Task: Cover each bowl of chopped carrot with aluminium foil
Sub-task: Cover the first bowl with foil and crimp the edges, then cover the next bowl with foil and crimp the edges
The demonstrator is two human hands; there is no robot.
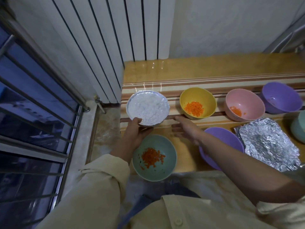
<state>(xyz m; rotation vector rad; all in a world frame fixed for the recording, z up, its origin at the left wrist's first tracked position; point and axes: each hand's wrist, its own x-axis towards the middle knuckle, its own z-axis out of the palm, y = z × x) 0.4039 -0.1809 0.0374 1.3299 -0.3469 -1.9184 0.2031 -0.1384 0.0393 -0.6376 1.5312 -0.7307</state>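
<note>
So the striped yellow counter (214,68) has a crumpled aluminium foil sheet (267,142) lying flat at the near right. The foil-covered bowl (147,108) is at the far left, and the left hand (133,131) grips its near rim. Three bowls are uncovered with chopped carrot in them: the green bowl (155,172) nearest, then the yellow bowl (198,95) and pink bowl (244,98) in the far row. The far purple bowl (282,96) is at the right end, and the near purple bowl (221,138) is under the right forearm. The right hand (186,128) is open, fingers straight, low over the counter between the covered and yellow bowls.
</note>
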